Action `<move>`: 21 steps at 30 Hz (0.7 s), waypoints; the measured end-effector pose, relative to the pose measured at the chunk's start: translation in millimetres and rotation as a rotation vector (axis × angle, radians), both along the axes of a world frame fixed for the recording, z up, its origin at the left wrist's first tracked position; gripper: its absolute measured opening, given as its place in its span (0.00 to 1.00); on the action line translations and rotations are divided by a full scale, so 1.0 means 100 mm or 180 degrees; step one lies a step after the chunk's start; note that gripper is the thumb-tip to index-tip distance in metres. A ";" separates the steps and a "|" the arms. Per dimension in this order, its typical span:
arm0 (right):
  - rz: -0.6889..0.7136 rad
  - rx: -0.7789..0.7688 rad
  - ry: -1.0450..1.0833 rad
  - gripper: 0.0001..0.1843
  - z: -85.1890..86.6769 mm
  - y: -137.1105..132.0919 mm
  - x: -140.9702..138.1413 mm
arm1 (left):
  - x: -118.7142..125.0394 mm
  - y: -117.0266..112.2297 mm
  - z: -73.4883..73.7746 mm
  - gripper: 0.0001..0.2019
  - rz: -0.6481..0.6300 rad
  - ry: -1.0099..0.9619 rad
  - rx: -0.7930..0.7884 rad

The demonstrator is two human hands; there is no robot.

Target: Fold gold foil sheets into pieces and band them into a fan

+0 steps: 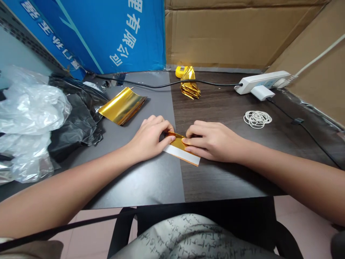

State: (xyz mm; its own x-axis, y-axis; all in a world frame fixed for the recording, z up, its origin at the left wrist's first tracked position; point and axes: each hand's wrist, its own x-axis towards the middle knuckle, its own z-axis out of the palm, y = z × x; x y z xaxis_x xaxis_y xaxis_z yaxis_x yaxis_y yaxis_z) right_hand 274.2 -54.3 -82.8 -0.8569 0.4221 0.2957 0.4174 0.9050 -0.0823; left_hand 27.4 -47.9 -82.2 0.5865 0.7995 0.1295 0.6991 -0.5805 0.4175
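Pinching a gold foil strip (178,143) on a white paper backing (182,154), the left hand (148,138) and right hand (212,140) curl closed at the fingertips, on the seam of a grey mat (134,187) and dark wood table (229,180); hard pressure could crease or tear the thin foil. Around them lie a curled foil sheet (122,106), folded foil bundle (190,84), rubber bands (257,119) and plastic bags (29,122), with a power strip (261,82) before cardboard walls (215,32) and a blue carton (88,32).
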 end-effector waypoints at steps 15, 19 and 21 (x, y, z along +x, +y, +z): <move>-0.0030 -0.0051 -0.0056 0.21 -0.08 0.01 -0.02 | -0.02 -0.10 0.10 0.03 -0.0169 0.0152 0.0153; -0.0042 -0.0097 -0.0051 0.21 -0.10 0.02 -0.01 | -0.09 -0.12 0.05 0.04 -0.0405 -0.0105 0.0329; -0.0022 -0.0084 -0.0047 0.21 -0.11 0.02 -0.01 | -0.12 -0.13 0.01 0.06 -0.0479 -0.0236 0.0470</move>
State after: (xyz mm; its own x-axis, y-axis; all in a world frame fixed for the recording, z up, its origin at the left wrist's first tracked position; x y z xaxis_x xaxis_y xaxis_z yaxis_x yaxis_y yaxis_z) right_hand 273.1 -51.9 -93.6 -0.8581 0.4357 0.2716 0.4251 0.8996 -0.0999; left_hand 15.5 -61.0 -80.7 0.6824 0.6728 0.2859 0.5705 -0.7346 0.3672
